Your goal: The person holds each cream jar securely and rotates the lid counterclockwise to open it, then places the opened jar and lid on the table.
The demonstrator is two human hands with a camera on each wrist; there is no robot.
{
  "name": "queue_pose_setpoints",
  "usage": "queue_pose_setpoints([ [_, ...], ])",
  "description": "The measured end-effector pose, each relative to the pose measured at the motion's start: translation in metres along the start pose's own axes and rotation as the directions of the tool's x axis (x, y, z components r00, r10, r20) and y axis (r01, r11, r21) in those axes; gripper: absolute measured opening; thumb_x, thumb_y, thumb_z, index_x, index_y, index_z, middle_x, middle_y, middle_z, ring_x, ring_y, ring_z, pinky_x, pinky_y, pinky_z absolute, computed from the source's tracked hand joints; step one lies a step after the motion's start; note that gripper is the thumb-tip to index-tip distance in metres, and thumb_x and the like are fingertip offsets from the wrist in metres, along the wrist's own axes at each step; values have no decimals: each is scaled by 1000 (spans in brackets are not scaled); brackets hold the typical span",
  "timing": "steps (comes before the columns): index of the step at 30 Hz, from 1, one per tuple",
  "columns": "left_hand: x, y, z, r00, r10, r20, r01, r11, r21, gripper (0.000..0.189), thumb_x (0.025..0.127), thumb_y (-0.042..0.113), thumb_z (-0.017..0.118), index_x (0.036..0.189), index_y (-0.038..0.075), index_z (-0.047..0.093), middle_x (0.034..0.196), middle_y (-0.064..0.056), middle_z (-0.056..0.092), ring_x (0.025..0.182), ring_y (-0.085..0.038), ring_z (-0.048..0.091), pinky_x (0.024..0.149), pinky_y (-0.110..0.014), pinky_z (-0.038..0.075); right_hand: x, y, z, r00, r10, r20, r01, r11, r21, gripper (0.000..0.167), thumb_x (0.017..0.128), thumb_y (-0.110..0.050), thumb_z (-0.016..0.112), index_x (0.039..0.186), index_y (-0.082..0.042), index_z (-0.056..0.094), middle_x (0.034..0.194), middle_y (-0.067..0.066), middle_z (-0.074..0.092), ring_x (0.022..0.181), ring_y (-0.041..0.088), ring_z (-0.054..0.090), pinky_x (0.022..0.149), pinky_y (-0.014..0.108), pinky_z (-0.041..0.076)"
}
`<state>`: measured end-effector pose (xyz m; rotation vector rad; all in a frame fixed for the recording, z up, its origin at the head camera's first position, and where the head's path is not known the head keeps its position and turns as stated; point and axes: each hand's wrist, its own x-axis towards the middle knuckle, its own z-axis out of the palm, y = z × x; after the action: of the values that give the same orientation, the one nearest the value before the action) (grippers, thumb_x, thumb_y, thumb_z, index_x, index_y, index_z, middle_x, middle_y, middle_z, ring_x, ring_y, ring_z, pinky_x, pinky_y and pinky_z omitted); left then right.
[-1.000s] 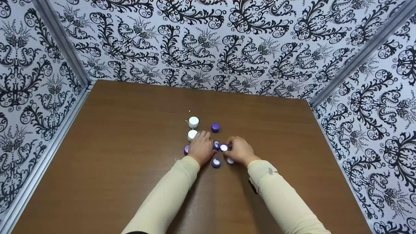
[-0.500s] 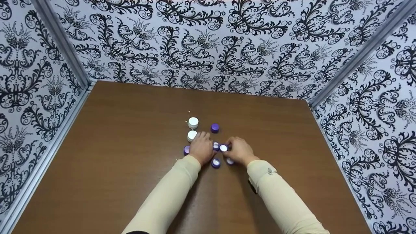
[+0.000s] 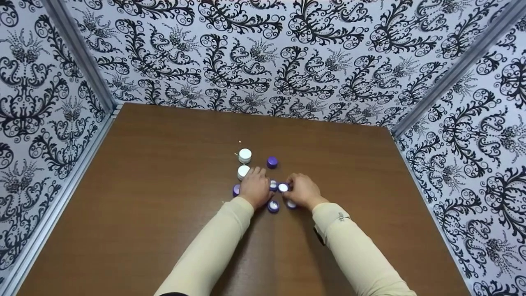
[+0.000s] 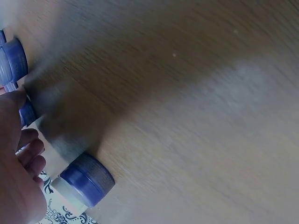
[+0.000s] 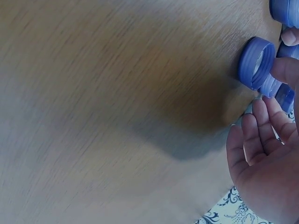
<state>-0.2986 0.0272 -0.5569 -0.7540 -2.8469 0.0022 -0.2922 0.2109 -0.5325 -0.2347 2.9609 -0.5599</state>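
In the head view my left hand [image 3: 255, 188] grips a small purple jar [image 3: 273, 185], thumb against its near side. Its fingers reach over a white jar [image 3: 242, 172]. Facing it, my right hand [image 3: 305, 190] pinches a small round purple lid [image 3: 283, 187] with a white face, right beside that jar. An upturned purple screw lid [image 5: 256, 63], hollow and threaded inside, lies by my right thumb in the right wrist view. Another purple jar [image 3: 273, 206] stands between the wrists. Left of my left hand sits a purple jar [image 4: 88, 179], partly hidden in the head view.
A second white jar [image 3: 245, 156] stands farther back, with a purple piece [image 3: 272, 162] to its right. Small white specks dot the brown wooden table [image 3: 164, 164] near the jars. Patterned walls [image 3: 263, 53] enclose the back and sides.
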Motion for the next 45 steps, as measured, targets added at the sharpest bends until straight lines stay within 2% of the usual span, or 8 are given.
queue_pose_setpoints([
  [11,-2,-3,-9,999,-5,36,5,1000,-18,46,83,51,72,96,7,75,108,-9,61,107,-28,53,99,-40,38,0,-2,0,1000,9,13,-9,1000,-2,36,75,-24,83,104,-9,68,95,4,60,88,23,58,78,41,49],
  [14,-4,-4,-11,999,4,41,-3,999,-35,41,83,44,71,96,6,74,107,-9,60,107,-28,53,99,-40,38,0,-1,1,1000,8,16,-7,1000,-12,36,75,-25,83,104,-10,68,95,3,60,89,22,58,79,40,49],
  [19,-2,-6,-13,999,9,41,-4,993,-116,30,78,33,68,91,6,71,107,-8,59,108,-28,51,102,-40,36,0,0,0,999,21,28,-20,999,-42,36,76,-26,81,105,-10,66,96,3,59,90,22,57,80,41,49],
  [22,1,-10,-15,1000,-10,14,12,990,-139,28,79,31,65,90,6,71,107,-8,59,108,-27,52,103,-39,36,0,0,-1,999,37,34,-35,998,-48,37,76,-25,80,106,-10,66,96,3,59,90,22,57,79,41,49],
  [27,10,-15,-18,997,-76,-34,72,992,-105,32,87,29,59,101,3,71,111,-10,59,108,-28,53,100,-39,38,1,0,0,999,36,33,-35,999,-35,38,76,-25,82,107,-9,66,98,4,61,92,23,58,81,42,49],
  [31,18,-16,-21,991,-124,-43,119,987,-111,33,89,28,59,107,3,69,113,-11,59,109,-29,52,98,-40,39,2,-1,-1,999,33,34,-32,999,-20,39,77,-26,82,108,-9,66,100,5,61,93,23,59,82,41,49],
  [39,34,-10,-17,986,-164,-19,158,972,-175,39,92,31,63,117,1,65,116,-12,57,114,-30,52,99,-41,40,2,1,-6,998,23,52,-24,1000,8,39,78,-25,82,109,-7,67,103,7,63,95,24,60,84,41,49],
  [45,38,-10,-12,984,-177,-6,173,967,-189,48,94,36,64,128,2,61,120,-11,57,116,-29,51,99,-39,39,6,0,-2,997,-2,74,3,1000,-4,39,78,-23,83,108,-6,66,101,7,63,94,24,60,84,42,49],
])
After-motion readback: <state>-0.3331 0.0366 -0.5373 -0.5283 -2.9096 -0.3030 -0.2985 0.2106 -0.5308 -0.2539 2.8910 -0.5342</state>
